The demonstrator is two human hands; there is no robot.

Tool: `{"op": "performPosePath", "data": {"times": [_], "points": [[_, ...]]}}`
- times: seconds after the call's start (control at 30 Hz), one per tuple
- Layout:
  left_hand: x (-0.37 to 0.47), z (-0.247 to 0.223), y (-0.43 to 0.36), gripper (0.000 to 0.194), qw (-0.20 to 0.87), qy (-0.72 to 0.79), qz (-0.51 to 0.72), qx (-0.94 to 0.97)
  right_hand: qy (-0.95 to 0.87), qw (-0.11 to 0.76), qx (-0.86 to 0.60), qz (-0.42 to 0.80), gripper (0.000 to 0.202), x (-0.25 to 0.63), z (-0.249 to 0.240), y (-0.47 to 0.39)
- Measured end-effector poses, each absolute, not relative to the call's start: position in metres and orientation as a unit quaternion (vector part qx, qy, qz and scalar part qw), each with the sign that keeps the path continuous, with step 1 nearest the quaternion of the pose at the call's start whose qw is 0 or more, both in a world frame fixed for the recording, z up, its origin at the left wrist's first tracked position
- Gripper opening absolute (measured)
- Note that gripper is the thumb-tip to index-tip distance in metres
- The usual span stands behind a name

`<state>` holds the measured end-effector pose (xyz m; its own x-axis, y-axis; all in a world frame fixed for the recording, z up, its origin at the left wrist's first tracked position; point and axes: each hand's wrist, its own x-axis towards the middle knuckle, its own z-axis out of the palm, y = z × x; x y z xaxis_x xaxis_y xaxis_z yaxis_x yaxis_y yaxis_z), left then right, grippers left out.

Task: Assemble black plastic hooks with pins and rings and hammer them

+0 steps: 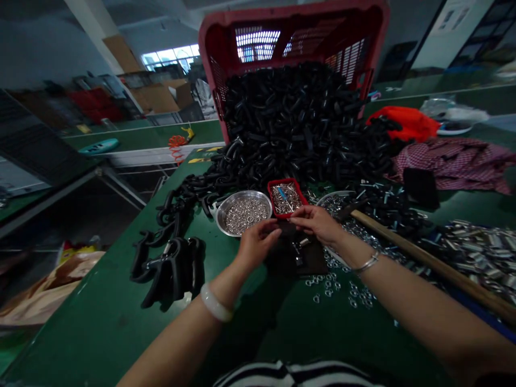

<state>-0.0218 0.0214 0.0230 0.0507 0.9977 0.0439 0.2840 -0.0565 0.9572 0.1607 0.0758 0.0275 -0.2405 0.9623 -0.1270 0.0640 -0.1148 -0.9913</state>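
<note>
My left hand (258, 244) is beside the right rim of a metal bowl (227, 227) full of small shiny metal parts, its thumb and fingers curled towards each other. Across from it, my right hand (320, 224) has thumb and forefinger pinched at the front edge of a red tray (276, 208). Anything in either hand is too small to make out. The tray holds metal pins and a blue stick-like thing (281, 192). Below my hands is a dark block (316, 264) with a small spring (303, 242) and metal fittings on it.
A red crate (213, 64) spills black curved parts (298, 118) over the green table (121, 333). Assembled black pieces (169, 269) lie at left. A wooden-handled hammer (419, 252) crosses loose metal parts at right, near small rings (328, 285) and a checked cloth (455, 161).
</note>
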Motion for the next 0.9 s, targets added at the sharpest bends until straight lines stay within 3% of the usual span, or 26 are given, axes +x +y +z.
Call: {"op": "performPosePath", "data": {"times": [0.1,0.27,0.47,0.67,0.9], "points": [[0.008,0.026,0.039,0.026,0.522,0.515,0.462,0.499,-0.509,0.444,-0.466,0.571,0.028,0.153,0.027,0.056],[0.024,0.013,0.045,0.023,0.516,0.53,0.48,0.472,-0.555,0.505,-0.497,0.435,0.02,0.151,0.015,0.044],[0.02,0.008,0.048,0.01,0.314,0.534,0.404,0.673,-0.666,0.386,-0.539,0.343,0.01,0.158,0.009,0.047],[0.015,0.01,0.059,0.014,0.344,0.511,0.388,0.685,-0.673,0.411,-0.493,0.367,0.025,0.177,0.015,0.052],[0.007,0.008,0.052,0.019,0.265,0.554,0.237,0.753,-0.719,0.314,-0.562,0.262,0.022,0.211,0.008,0.041]]}}
